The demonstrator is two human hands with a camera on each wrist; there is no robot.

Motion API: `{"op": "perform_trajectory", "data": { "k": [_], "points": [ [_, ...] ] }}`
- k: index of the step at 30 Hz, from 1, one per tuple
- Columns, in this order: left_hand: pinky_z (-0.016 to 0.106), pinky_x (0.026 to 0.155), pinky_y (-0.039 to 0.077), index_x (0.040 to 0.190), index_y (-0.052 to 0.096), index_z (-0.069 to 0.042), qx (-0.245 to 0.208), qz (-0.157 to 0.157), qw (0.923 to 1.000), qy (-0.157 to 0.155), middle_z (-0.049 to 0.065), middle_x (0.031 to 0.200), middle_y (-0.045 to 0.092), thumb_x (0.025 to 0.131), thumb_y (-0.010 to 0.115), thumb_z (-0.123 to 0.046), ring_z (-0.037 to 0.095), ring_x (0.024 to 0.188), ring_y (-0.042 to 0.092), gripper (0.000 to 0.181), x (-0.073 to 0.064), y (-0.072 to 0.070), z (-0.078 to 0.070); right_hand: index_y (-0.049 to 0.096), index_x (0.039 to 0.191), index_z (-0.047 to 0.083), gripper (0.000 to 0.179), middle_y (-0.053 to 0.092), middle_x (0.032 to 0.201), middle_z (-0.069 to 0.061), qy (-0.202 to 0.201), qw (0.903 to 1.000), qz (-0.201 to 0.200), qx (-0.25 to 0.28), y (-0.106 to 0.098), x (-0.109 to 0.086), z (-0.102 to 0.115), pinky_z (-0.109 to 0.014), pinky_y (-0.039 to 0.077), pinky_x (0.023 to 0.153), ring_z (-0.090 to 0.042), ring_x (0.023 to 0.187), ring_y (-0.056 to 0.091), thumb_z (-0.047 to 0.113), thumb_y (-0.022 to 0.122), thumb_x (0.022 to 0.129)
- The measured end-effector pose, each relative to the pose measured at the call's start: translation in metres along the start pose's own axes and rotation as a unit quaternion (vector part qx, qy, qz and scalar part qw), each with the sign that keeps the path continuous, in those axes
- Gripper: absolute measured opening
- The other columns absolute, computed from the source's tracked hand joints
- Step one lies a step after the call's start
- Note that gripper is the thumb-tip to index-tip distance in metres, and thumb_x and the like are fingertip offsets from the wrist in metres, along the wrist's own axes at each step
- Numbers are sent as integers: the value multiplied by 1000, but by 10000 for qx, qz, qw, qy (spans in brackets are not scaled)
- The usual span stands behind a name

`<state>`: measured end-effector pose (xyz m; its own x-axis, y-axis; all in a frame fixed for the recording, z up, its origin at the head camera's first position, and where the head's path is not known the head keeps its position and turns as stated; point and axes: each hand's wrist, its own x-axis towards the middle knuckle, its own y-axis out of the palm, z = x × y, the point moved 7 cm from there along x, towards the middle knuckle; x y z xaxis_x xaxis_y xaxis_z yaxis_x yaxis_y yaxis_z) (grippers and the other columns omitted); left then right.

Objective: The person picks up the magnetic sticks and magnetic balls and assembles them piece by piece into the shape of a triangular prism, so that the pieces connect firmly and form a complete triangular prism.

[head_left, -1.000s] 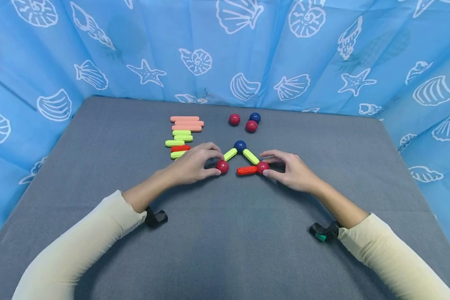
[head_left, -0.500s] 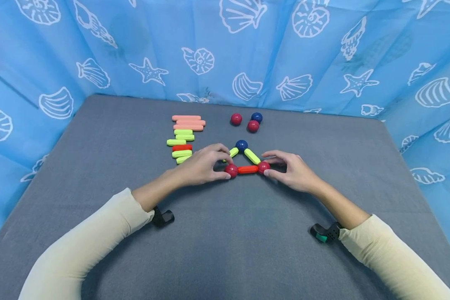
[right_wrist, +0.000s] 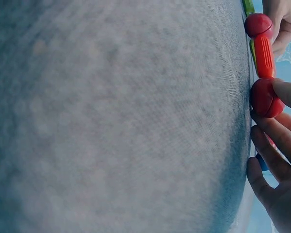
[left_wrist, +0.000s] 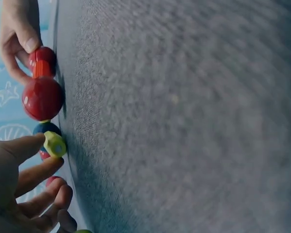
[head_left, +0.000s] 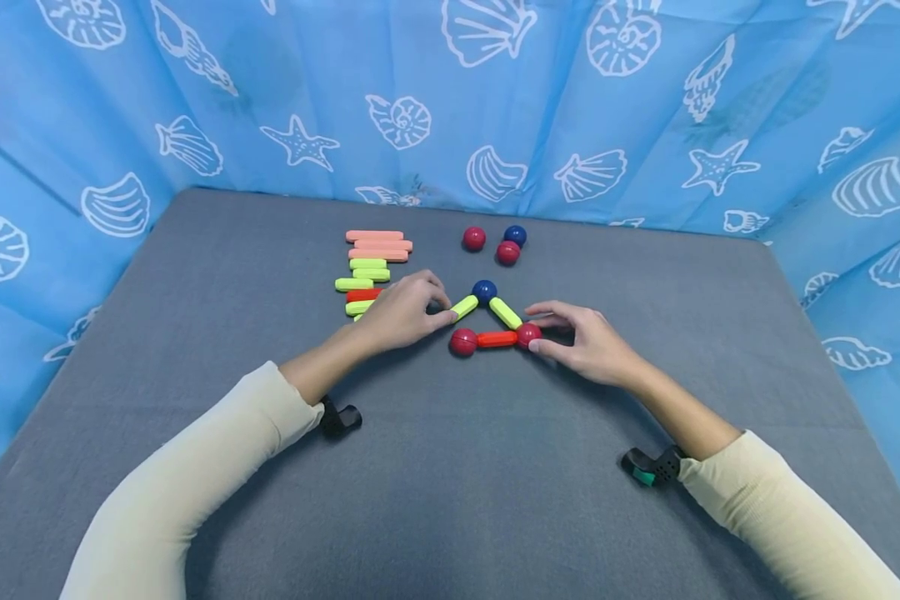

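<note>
My left hand [head_left: 405, 312] pinches the free end of a yellow-green rod [left_wrist: 55, 144] between thumb and index finger. That rod's other end meets a dark blue ball [head_left: 484, 292]. A second yellow-green rod [head_left: 505, 312] runs from the blue ball down to the right red ball [head_left: 528, 335]. My right hand [head_left: 588, 342] holds this red ball with thumb and fingers. From it a red rod [head_left: 497, 339] reaches left to another red ball [head_left: 463, 342], which neither hand touches. The left rod's pinched end stands apart from that left ball.
Behind my left hand lie salmon rods [head_left: 378, 245], several yellow-green rods [head_left: 370, 274] and a red rod [head_left: 363, 295], partly covered by the hand. Loose red balls [head_left: 474, 238] and a blue ball [head_left: 516, 236] sit at the back. A shell-patterned curtain [head_left: 420, 100] hangs behind the grey table [head_left: 450, 483].
My left hand brought the left red ball rightward to the red rod's end, let go of it, and took hold of the left yellow-green rod. The right hand stays on its ball.
</note>
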<state>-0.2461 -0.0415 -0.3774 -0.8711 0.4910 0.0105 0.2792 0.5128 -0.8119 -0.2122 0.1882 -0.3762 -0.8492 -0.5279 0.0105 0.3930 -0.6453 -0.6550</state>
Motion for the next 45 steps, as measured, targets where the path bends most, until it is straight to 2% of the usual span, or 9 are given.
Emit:
{"op": "perform_trajectory", "data": {
  "k": [8, 14, 18, 23, 29, 32, 35, 38, 45],
  "points": [
    [39, 90, 48, 102, 76, -7, -354, 195, 9981, -461, 5, 111, 61, 92, 73, -25, 20, 104, 56, 21, 6, 2, 0, 57, 134, 2, 44, 69, 122, -13, -15, 10000, 11, -14, 0, 0, 1, -56, 40, 103, -30, 120, 60, 14, 69, 94],
    [35, 77, 46, 98, 78, -10, -967, 339, 9909, -869, 4, 107, 62, 90, 75, -30, 20, 99, 53, 22, 6, 2, 2, 57, 135, 2, 44, 68, 123, -12, -59, 10000, 19, -1, -1, 2, 2, -55, 41, 103, -29, 120, 59, 14, 70, 94],
    [32, 72, 44, 97, 79, -12, -1209, 387, 9874, -948, 3, 105, 64, 89, 75, -32, 20, 96, 54, 22, 5, 4, 0, 57, 134, 2, 45, 68, 123, -12, -73, 10000, 10, -11, -1, 2, 3, -55, 41, 103, -30, 120, 59, 14, 70, 93],
    [35, 77, 46, 100, 79, -12, -1268, 434, 9872, -863, 3, 106, 66, 90, 74, -32, 20, 98, 55, 22, 1, 8, -3, 57, 135, 3, 45, 68, 124, -12, -89, 10000, 0, -39, -1, 2, 3, -55, 41, 103, -29, 121, 59, 15, 71, 93],
    [39, 89, 47, 106, 77, -9, -1320, 546, 9885, -495, 5, 111, 65, 95, 69, -25, 20, 105, 55, 21, -2, 10, -7, 57, 134, 3, 45, 68, 124, -12, -65, 10000, -23, -53, -2, 2, 2, -55, 40, 103, -30, 121, 59, 14, 71, 93],
    [38, 89, 49, 110, 75, -9, -1241, 720, 9892, -303, 5, 115, 63, 94, 69, -31, 19, 105, 56, 28, -4, 11, -9, 57, 134, 3, 45, 68, 124, -13, -19, 10000, -20, -68, -1, 3, 2, -56, 40, 103, -30, 120, 59, 16, 71, 93],
    [35, 86, 50, 120, 71, -9, -1011, 995, 9898, -137, 5, 122, 60, 87, 76, -37, 19, 104, 56, 43, -7, 12, -10, 57, 134, 3, 46, 68, 123, -12, 15, 10000, -16, -58, 0, 3, 1, -55, 40, 103, -30, 120, 59, 16, 72, 93],
    [33, 86, 50, 129, 65, -8, -876, 1182, 9891, 16, 6, 127, 57, 83, 82, -34, 19, 103, 57, 56, -10, 12, -11, 57, 134, 3, 46, 68, 123, -12, 13, 10000, -27, -24, -1, 3, 1, -55, 41, 103, -29, 120, 60, 15, 73, 92],
    [34, 87, 50, 135, 61, -6, -867, 1197, 9888, 204, 10, 128, 58, 86, 79, -23, 21, 102, 58, 54, -8, 10, -13, 56, 134, 1, 48, 69, 122, -14, 122, 9999, -49, -1, -2, -1, 0, -56, 41, 103, -31, 121, 60, 16, 74, 91]
  ]
}}
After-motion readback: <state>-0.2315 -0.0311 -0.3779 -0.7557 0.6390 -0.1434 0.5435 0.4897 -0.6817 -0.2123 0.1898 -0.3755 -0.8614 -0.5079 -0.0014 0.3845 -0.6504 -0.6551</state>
